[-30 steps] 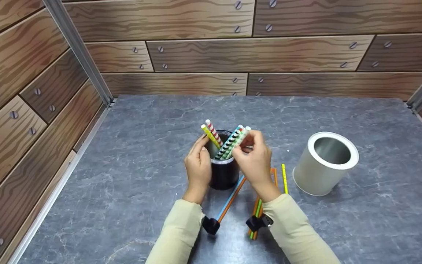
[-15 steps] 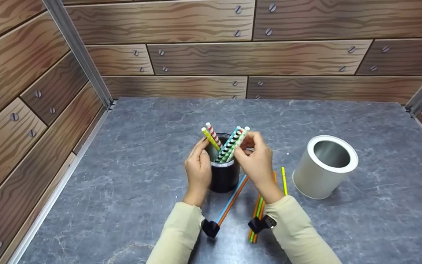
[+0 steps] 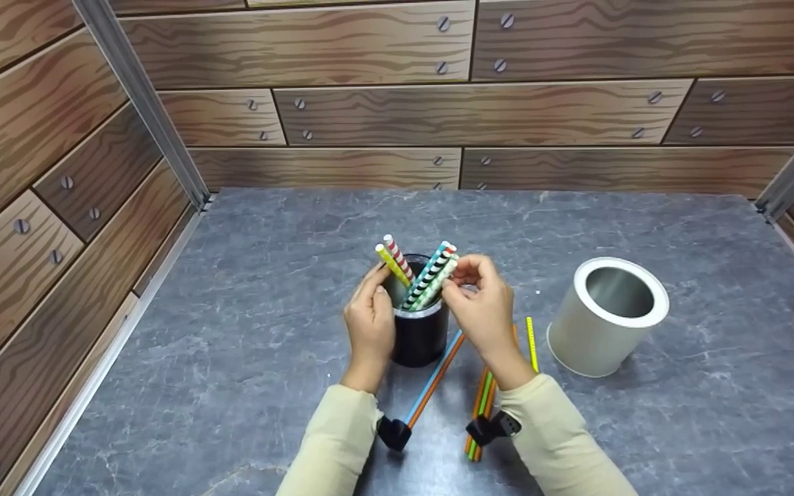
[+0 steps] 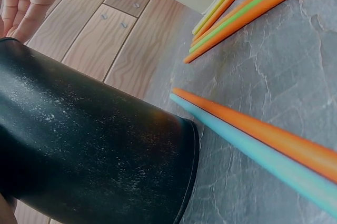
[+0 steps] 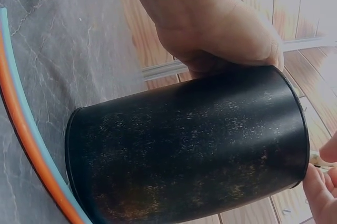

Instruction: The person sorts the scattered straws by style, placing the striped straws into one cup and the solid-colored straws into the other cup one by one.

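Note:
A black can (image 3: 421, 341) stands upright on the table, holding several patterned paper straws. My left hand (image 3: 371, 320) grips the can's left side near the rim. Its palm side lies against the black wall of the can (image 5: 184, 150) in the right wrist view. At the right rim, my right hand (image 3: 485, 303) pinches a pale green straw (image 3: 440, 281) between thumb and fingers. Beside it lean a black-striped straw (image 3: 429, 277) and a blue one. A yellow straw (image 3: 394, 264) and a red-striped straw (image 3: 399, 257) lean left. The straws' lower ends are hidden inside the can.
A cream-coloured can (image 3: 593, 337) with a white rim stands to the right. A blue and orange pair of straws (image 3: 433, 381) lies in front of the black can. Several orange and green straws (image 3: 482, 406) lie under my right wrist, with a yellow straw (image 3: 532, 342) beside them.
The pale green straw's top has come down a little and left, and the right hand's fingertips stay on it. The left hand keeps its hold on the can. The head view has tilted slightly.

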A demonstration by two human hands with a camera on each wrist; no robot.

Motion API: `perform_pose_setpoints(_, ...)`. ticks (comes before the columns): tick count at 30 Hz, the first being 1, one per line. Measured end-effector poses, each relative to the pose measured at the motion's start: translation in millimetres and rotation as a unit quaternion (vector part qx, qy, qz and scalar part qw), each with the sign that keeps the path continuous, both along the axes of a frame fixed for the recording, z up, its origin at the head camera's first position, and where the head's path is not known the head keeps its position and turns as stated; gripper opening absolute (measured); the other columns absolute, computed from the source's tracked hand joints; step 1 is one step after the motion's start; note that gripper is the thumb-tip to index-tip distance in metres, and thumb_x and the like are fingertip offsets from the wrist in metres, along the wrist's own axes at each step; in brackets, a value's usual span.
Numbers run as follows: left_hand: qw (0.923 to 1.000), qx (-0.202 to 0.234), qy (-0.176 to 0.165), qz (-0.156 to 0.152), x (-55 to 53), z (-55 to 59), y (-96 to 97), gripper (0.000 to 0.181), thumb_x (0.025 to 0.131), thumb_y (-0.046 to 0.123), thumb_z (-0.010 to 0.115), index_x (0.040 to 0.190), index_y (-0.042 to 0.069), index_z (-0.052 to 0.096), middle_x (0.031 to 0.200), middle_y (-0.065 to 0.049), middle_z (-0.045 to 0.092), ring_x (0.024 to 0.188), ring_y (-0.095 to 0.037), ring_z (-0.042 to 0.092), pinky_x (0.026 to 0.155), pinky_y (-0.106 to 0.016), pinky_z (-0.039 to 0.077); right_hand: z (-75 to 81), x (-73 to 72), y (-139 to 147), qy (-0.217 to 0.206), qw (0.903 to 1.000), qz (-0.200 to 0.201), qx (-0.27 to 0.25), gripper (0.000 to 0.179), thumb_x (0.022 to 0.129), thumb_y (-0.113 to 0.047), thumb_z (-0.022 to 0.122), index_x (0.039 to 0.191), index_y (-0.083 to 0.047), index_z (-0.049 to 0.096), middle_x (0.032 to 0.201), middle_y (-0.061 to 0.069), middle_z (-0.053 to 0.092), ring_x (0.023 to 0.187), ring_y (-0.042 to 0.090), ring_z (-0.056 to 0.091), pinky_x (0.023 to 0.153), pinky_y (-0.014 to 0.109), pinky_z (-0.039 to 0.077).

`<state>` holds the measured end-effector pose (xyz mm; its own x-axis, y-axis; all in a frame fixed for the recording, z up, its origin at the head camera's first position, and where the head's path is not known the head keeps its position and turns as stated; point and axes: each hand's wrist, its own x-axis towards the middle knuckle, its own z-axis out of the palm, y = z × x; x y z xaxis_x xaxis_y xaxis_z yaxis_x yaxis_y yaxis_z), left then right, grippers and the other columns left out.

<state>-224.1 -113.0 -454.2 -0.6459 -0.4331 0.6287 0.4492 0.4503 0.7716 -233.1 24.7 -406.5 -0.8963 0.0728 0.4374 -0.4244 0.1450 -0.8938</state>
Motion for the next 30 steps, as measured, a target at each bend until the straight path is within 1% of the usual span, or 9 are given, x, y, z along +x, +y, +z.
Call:
perform_pose_setpoints(6, 1.0, -0.002, 0.004, 0.0, 0.0, -1.3, 0.9, 0.032, 0.083, -0.002, 0.044, 0.104, -0.003, 0.068, 0.112, -0.018, 0.065, 0.108, -0.028, 0.06, 0.093, -0.039, 0.047, -1.8, 1.9, 3, -0.009, 0.9998, 0.012, -0.012, 0.021, 0.074, 0.007, 0.06, 0.095, 0.007, 0.056, 0.086, 0.015, 0.059, 0.078, 0.018, 0.058, 0.065, 0.018, 0.053)
perform_pose_setpoints(9, 1.0, -0.001, 0.005, -0.001, -0.4, -1.5, 1.2, 0.032, 0.083, -0.002, 0.044, 0.104, -0.002, 0.068, 0.112, -0.018, 0.065, 0.107, -0.028, 0.061, 0.093, -0.039, 0.047, -3.5, 2.9, 5, -0.003, 0.9998, 0.013, -0.016, 0.023, 0.074, 0.006, 0.06, 0.096, 0.007, 0.056, 0.086, 0.016, 0.059, 0.078, 0.018, 0.059, 0.066, 0.019, 0.053)
perform_pose_setpoints(14, 1.0, 0.005, 0.0, 0.0, 0.8, -0.7, -0.2, 0.032, 0.082, -0.003, 0.045, 0.104, -0.002, 0.069, 0.112, -0.015, 0.065, 0.107, -0.026, 0.061, 0.093, -0.038, 0.047, -6.8, 5.8, 10, 0.012, 0.9996, 0.013, -0.021, 0.025, 0.074, 0.007, 0.06, 0.099, 0.009, 0.055, 0.086, 0.017, 0.058, 0.078, 0.017, 0.059, 0.068, 0.019, 0.053)
perform_pose_setpoints(18, 0.9999, -0.012, -0.006, 0.003, 2.4, 0.7, -2.2, 0.032, 0.082, -0.002, 0.045, 0.104, -0.001, 0.069, 0.112, -0.015, 0.066, 0.106, -0.026, 0.062, 0.091, -0.038, 0.048, -5.6, 10.7, 22, 0.014, 0.9989, 0.017, -0.04, 0.027, 0.075, 0.008, 0.061, 0.101, 0.011, 0.053, 0.088, 0.018, 0.057, 0.079, 0.012, 0.058, 0.069, 0.019, 0.053)
perform_pose_setpoints(22, 0.9995, -0.029, -0.009, 0.006, 3.1, 3.1, -3.9, 0.033, 0.082, -0.002, 0.045, 0.104, -0.001, 0.069, 0.112, -0.015, 0.066, 0.105, -0.026, 0.062, 0.09, -0.039, 0.048, -3.5, 15.0, 37, 0.017, 0.9979, 0.014, -0.061, 0.029, 0.075, 0.01, 0.062, 0.102, 0.013, 0.051, 0.088, 0.014, 0.056, 0.078, 0.008, 0.056, 0.067, 0.017, 0.052)
perform_pose_setpoints(25, 0.9995, -0.027, -0.014, 0.002, 3.5, 2.9, -3.6, 0.032, 0.082, -0.002, 0.045, 0.104, -0.003, 0.068, 0.113, -0.016, 0.065, 0.107, -0.027, 0.061, 0.091, -0.039, 0.048, -2.7, 17.9, 48, 0.015, 0.9967, 0.015, -0.079, 0.031, 0.075, 0.012, 0.061, 0.103, 0.015, 0.048, 0.087, 0.01, 0.054, 0.078, 0.008, 0.055, 0.065, 0.017, 0.052)
perform_pose_setpoints(30, 0.9993, -0.032, -0.022, 0.002, 4.4, 4.4, -4.5, 0.031, 0.083, 0.0, 0.046, 0.104, -0.004, 0.068, 0.116, -0.018, 0.063, 0.11, -0.03, 0.059, 0.095, -0.04, 0.045, 1.1, 20.1, 64, 0.026, 0.995, 0.012, -0.095, 0.031, 0.075, 0.014, 0.06, 0.102, 0.017, 0.046, 0.085, 0.004, 0.054, 0.078, 0.008, 0.055, 0.065, 0.015, 0.051)
